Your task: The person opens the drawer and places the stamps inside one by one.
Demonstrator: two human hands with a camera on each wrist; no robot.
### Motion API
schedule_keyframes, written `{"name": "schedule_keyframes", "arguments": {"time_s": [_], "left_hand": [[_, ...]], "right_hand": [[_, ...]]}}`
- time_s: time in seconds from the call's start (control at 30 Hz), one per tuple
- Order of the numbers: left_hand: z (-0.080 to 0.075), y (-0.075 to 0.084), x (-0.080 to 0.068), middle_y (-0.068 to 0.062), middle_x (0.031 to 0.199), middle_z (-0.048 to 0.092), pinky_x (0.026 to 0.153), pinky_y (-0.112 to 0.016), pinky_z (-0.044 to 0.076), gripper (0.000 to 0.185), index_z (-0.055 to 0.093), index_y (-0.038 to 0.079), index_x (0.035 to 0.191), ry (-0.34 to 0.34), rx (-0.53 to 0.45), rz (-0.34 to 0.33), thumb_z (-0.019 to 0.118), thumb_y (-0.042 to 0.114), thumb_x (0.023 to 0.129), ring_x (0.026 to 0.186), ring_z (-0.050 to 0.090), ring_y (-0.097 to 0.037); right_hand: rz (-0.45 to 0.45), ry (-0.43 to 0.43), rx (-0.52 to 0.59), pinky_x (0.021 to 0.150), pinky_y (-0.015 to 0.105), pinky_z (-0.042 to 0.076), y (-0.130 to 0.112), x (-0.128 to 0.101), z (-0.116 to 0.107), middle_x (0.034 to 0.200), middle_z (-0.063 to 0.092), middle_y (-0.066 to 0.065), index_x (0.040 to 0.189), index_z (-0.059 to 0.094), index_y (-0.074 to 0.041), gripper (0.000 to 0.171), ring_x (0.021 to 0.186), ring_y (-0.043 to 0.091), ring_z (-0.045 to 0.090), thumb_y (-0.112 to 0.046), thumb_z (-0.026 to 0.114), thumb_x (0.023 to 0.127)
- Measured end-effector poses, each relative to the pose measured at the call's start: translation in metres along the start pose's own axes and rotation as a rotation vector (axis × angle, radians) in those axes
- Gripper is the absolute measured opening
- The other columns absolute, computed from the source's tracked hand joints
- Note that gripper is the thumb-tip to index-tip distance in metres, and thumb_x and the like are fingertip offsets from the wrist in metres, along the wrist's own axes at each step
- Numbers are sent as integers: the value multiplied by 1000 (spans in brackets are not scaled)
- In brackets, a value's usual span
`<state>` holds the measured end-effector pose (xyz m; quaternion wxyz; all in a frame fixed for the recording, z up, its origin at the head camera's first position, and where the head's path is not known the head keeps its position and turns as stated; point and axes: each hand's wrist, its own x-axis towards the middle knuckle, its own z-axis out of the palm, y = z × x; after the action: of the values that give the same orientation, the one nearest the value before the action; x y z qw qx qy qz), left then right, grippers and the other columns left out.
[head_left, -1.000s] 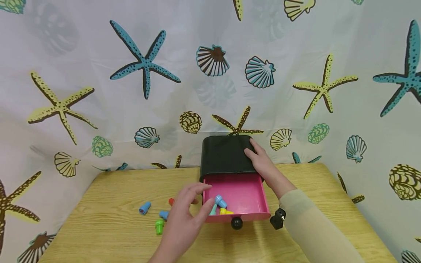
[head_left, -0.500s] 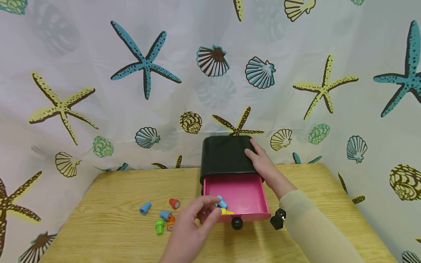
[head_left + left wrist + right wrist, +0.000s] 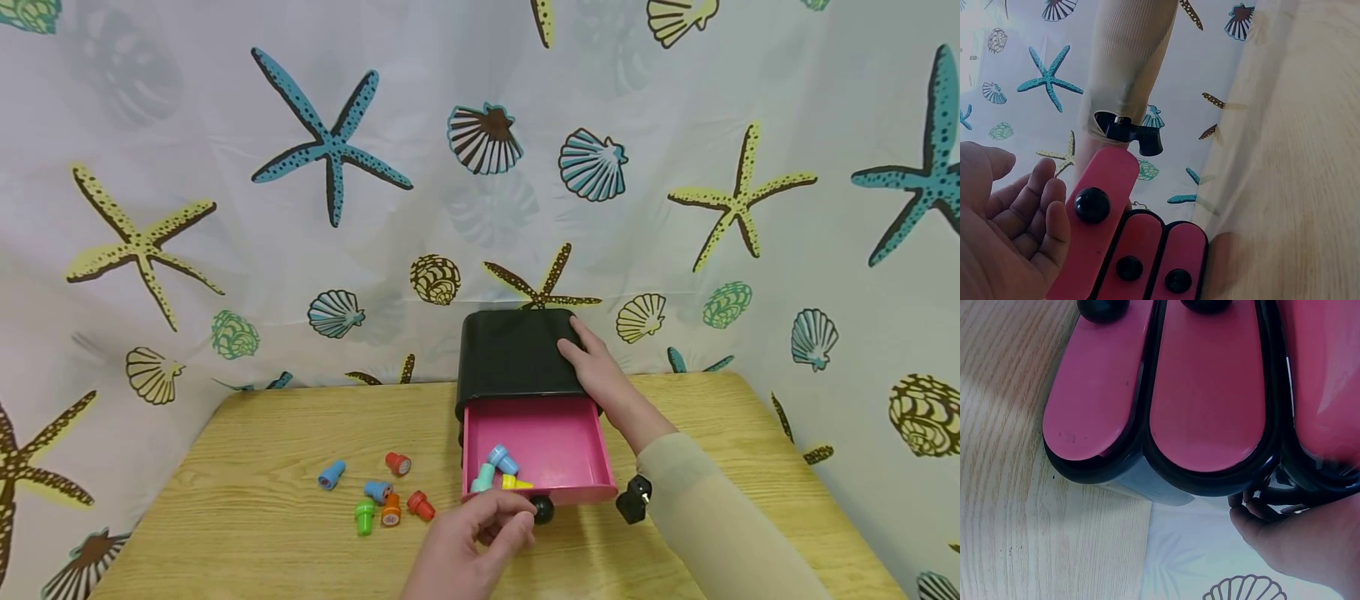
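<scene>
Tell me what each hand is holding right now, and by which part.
The left hand holds nothing; its fingers curl loosely just short of the drawer knob. The right hand rests on the black cabinet at its top right edge.

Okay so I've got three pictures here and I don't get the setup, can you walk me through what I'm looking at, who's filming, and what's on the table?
A person wears three cameras: one on the head, one on each wrist. The head view looks down on a wooden table before a seashell curtain. A black drawer box stands there with its top pink drawer pulled out, a few small stamps inside. More stamps lie loose on the table. The right hand rests on the box. The left hand is empty, by the drawer's black knob. The left wrist view shows that knob close up; the right wrist view shows the pink drawer fronts.
</scene>
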<state>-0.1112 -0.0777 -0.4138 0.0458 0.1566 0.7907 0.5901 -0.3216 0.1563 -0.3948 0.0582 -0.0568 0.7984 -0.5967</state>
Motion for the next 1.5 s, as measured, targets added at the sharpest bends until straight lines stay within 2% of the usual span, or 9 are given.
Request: {"name": "schedule_keyframes", "arguments": {"time_s": [0.23,0.43,0.63,0.77,1.07,1.5], "left_hand": [[11,-11,-3,4,87,77,70,-25,56,17,77,17,109,-69,-51,-104,68,32,112,78,70,-16],[16,-22,-2,4,86,77,67,-25,55,19,78,16,110,-84,-50,-127,68,31,113,77,69,-16],[21,-32,2,0,85,77,71,-29,57,24,79,12,114,-97,-94,-210,69,33,112,80,70,-20],[25,-38,4,-3,85,78,73,-32,60,29,79,7,115,-96,-133,-241,69,33,112,80,73,-21],[30,-47,10,-5,86,80,71,-32,60,34,77,3,112,-70,-178,-260,66,35,114,77,73,-20],[37,-51,16,-10,88,81,75,-40,66,41,78,-3,120,-44,-245,-247,63,35,115,76,75,-17]], "right_hand": [[3,-4,-7,134,61,12,-1,0,0,185,0,12,179,11,-26,71,170,36,-1,-41,45,120],[1,-5,-10,134,60,11,-1,0,0,185,1,11,179,11,-24,71,170,36,-1,-40,45,120],[-5,-7,-8,134,60,11,-1,1,0,185,1,12,179,10,-23,71,170,36,-1,-39,45,120],[-4,-11,-8,134,60,11,0,1,-1,185,1,11,179,10,-24,71,170,36,-1,-39,45,120],[-2,-13,-1,134,60,12,0,1,-1,185,0,11,179,10,-25,71,170,36,-1,-40,45,120],[-2,-11,10,134,61,13,-1,-1,0,185,1,11,179,9,-25,71,170,36,-1,-39,45,120]]}}
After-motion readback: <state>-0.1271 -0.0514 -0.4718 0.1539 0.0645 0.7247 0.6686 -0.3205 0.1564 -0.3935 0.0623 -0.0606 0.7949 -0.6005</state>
